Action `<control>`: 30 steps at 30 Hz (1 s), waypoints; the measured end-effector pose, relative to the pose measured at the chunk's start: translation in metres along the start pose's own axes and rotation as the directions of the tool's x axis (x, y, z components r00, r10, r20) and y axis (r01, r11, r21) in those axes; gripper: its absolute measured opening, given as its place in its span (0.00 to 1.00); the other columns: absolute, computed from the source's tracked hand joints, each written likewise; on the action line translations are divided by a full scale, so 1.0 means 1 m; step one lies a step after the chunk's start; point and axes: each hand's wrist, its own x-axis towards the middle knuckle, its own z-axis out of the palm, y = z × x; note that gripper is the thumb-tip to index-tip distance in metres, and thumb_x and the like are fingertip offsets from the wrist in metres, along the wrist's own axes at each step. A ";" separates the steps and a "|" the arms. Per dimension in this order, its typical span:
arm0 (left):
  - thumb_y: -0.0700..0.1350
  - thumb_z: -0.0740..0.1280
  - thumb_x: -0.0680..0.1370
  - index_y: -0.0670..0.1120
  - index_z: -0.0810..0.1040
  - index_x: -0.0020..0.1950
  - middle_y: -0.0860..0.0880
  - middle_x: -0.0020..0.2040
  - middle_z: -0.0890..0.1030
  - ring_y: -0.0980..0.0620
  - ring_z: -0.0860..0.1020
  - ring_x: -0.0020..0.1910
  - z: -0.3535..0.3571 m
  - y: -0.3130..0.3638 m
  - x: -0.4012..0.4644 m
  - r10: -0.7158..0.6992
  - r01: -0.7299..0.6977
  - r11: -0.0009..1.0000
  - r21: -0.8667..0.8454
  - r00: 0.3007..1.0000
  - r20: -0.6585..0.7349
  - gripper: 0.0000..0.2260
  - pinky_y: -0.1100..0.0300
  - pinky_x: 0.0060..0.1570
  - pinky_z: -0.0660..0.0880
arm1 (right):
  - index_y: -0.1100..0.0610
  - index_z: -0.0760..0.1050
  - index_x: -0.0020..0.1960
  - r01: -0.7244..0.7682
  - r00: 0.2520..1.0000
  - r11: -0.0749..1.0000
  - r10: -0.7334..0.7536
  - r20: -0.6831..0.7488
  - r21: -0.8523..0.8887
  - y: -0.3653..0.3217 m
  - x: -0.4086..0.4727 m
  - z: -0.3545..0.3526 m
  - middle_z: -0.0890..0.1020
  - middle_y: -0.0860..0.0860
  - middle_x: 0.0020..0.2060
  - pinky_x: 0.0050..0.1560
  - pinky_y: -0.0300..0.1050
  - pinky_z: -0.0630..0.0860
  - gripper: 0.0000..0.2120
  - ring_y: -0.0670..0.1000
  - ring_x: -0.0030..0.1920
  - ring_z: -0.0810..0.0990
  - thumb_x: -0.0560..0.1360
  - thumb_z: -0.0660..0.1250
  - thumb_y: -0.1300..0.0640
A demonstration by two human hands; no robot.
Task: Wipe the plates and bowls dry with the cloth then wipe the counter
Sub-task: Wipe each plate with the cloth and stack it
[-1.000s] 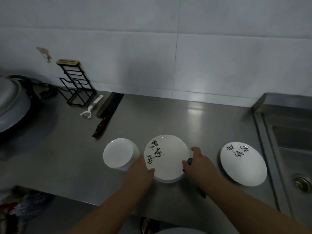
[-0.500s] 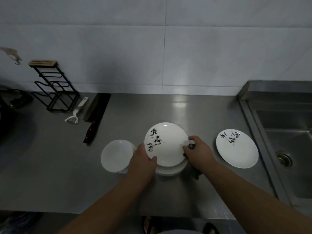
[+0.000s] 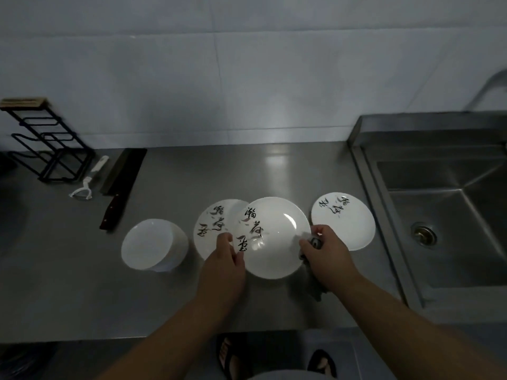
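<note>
Head view: your left hand point(image 3: 223, 260) pinches the lifted plate point(image 3: 271, 237); your right hand point(image 3: 326, 252) grips plate edge plus cloth point(image 3: 315, 283). Drying step, I'd say. Next: wipe its face, steady, off the desk point(image 3: 82, 292).

Dim, grainy view — soft glare on the steel counter point(image 3: 274, 163), edges bowed and blurred.

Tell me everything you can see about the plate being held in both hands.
The held plate is round, white and glossy, likely ceramic, with black brush lettering on its left half. It is lifted and tilted toward the camera, overlapping another lettered plate behind it. The left hand grips its left edge; the right hand, holding a dark cloth, grips its right edge.
</note>
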 end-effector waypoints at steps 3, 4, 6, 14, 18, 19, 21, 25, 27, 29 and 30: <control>0.46 0.66 0.81 0.50 0.67 0.65 0.55 0.41 0.77 0.51 0.79 0.42 0.026 0.011 -0.013 0.020 -0.021 1.000 0.018 0.999 0.049 0.15 0.49 0.43 0.79 | 0.50 0.72 0.59 -0.027 1.000 0.998 0.027 -0.004 -0.062 0.030 -0.007 -0.027 0.82 0.48 0.44 0.31 0.26 0.71 0.12 0.39 0.37 0.79 0.79 0.71 0.55; 0.46 0.66 0.81 0.51 0.68 0.63 0.55 0.41 0.77 0.52 0.79 0.41 0.035 0.015 -0.017 0.021 -0.023 1.000 0.020 0.997 0.070 0.13 0.52 0.40 0.78 | 0.50 0.72 0.58 -0.033 0.999 0.996 0.032 -0.005 -0.087 0.040 -0.008 -0.035 0.81 0.47 0.44 0.33 0.28 0.71 0.11 0.38 0.38 0.78 0.79 0.71 0.55; 0.46 0.66 0.81 0.53 0.68 0.59 0.55 0.42 0.77 0.55 0.78 0.41 0.052 0.022 -0.026 0.010 -0.012 1.000 0.016 0.992 0.122 0.09 0.60 0.36 0.73 | 0.51 0.73 0.57 -0.056 0.998 0.988 0.057 0.007 -0.142 0.061 -0.009 -0.047 0.80 0.46 0.44 0.40 0.36 0.71 0.10 0.39 0.41 0.77 0.78 0.72 0.55; 0.47 0.65 0.81 0.50 0.74 0.59 0.49 0.51 0.82 0.48 0.80 0.51 0.107 0.010 -0.038 -0.124 0.120 0.992 0.032 0.963 0.240 0.07 0.55 0.46 0.74 | 0.54 0.74 0.55 -0.183 0.976 0.954 0.206 0.074 -0.238 0.117 -0.002 -0.056 0.82 0.51 0.47 0.40 0.41 0.73 0.10 0.44 0.41 0.78 0.78 0.71 0.52; 0.49 0.66 0.81 0.50 0.74 0.60 0.51 0.47 0.81 0.48 0.80 0.50 0.116 -0.002 -0.035 -0.173 0.166 0.985 0.050 0.953 0.247 0.09 0.56 0.45 0.73 | 0.56 0.73 0.59 -0.180 0.968 0.946 0.218 0.121 -0.270 0.125 0.004 -0.051 0.82 0.53 0.52 0.47 0.42 0.70 0.13 0.49 0.45 0.77 0.79 0.70 0.51; 0.48 0.66 0.81 0.50 0.74 0.61 0.53 0.45 0.80 0.48 0.80 0.49 0.116 -0.004 -0.034 -0.176 0.167 0.984 0.057 0.953 0.247 0.10 0.57 0.45 0.72 | 0.56 0.72 0.62 -0.176 0.970 0.952 0.211 0.120 -0.252 0.124 0.004 -0.051 0.81 0.52 0.53 0.49 0.42 0.71 0.15 0.49 0.46 0.77 0.80 0.70 0.51; 0.47 0.68 0.81 0.50 0.73 0.66 0.56 0.43 0.78 0.50 0.79 0.47 0.115 -0.005 -0.034 -0.163 0.149 0.986 0.072 0.954 0.252 0.14 0.59 0.45 0.71 | 0.55 0.69 0.69 -0.148 0.984 0.976 0.161 0.071 -0.163 0.116 0.005 -0.053 0.81 0.50 0.52 0.51 0.44 0.75 0.20 0.48 0.45 0.80 0.80 0.70 0.52; 0.50 0.70 0.79 0.52 0.72 0.69 0.52 0.58 0.82 0.49 0.79 0.56 0.110 -0.008 -0.033 -0.074 0.050 0.993 0.107 0.970 0.231 0.19 0.59 0.51 0.71 | 0.50 0.73 0.68 0.200 0.980 0.956 -0.197 0.035 -0.215 0.090 0.004 -0.052 0.84 0.50 0.52 0.54 0.48 0.78 0.16 0.51 0.50 0.82 0.80 0.66 0.52; 0.53 0.70 0.78 0.51 0.70 0.73 0.50 0.67 0.77 0.48 0.75 0.64 0.111 -0.015 -0.033 0.007 -0.049 0.982 0.184 0.976 0.219 0.25 0.56 0.60 0.71 | 0.52 0.77 0.65 0.414 0.909 0.838 -0.361 0.208 -0.356 0.083 0.002 -0.045 0.83 0.51 0.56 0.57 0.50 0.77 0.15 0.53 0.55 0.80 0.81 0.64 0.49; 0.57 0.68 0.78 0.49 0.66 0.79 0.48 0.74 0.71 0.46 0.70 0.71 0.114 -0.024 -0.031 0.044 -0.110 0.955 0.275 0.971 0.236 0.31 0.52 0.68 0.66 | 0.52 0.80 0.62 0.546 0.825 0.687 -0.343 0.450 -0.479 0.084 -0.002 -0.035 0.81 0.52 0.60 0.60 0.51 0.76 0.20 0.54 0.60 0.79 0.80 0.59 0.41; 0.59 0.66 0.78 0.49 0.63 0.80 0.48 0.77 0.68 0.46 0.68 0.74 0.114 -0.026 -0.031 0.054 -0.133 0.941 0.311 0.967 0.250 0.33 0.51 0.71 0.64 | 0.52 0.81 0.60 0.568 0.802 0.639 -0.285 0.526 -0.519 0.088 -0.004 -0.030 0.80 0.51 0.61 0.62 0.50 0.75 0.24 0.54 0.62 0.79 0.80 0.56 0.37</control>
